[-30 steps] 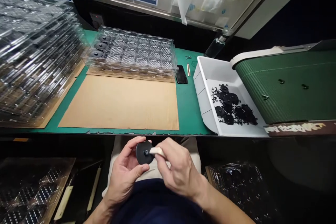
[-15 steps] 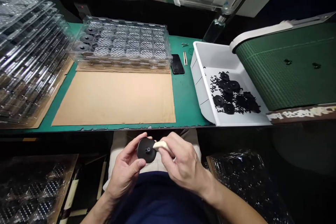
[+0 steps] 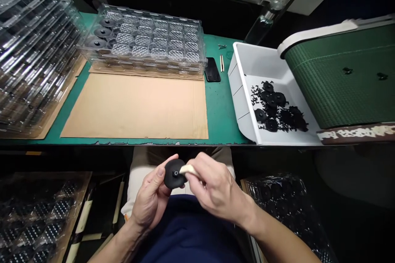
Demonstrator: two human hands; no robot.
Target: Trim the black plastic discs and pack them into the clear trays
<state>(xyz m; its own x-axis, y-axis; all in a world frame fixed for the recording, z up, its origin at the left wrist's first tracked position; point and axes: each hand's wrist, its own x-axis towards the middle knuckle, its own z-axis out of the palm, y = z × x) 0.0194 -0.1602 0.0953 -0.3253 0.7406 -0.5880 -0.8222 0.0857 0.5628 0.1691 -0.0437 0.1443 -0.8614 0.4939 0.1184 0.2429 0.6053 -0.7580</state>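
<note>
A round black disc [image 3: 173, 181] with a small raised hub at its centre is gripped at its left edge by my left hand [image 3: 152, 197], thumb on the near face. My right hand [image 3: 212, 185] pinches a cream-coloured tool [image 3: 189, 169], its tip close to the hub; most of the tool is hidden in my fist, so its kind is unclear. Both hands are over my lap, in front of the table edge. A clear plastic tray [image 3: 154, 55] on the table holds several similar black discs [image 3: 103, 32] in its left column.
A cardboard sheet [image 3: 138, 107] lies on the green table. A white bin [image 3: 243, 98] with black discs and small black scraps stands right, beside a green conveyor belt [image 3: 342, 82]. Stacked clear trays [image 3: 33, 57] rise at left. A phone [image 3: 212, 69] lies near the tray.
My left hand has turned the disc slightly, and its thumb has shifted from the lower edge up to the left edge. The tool stays at the hub. The camera view has tilted a little.
</note>
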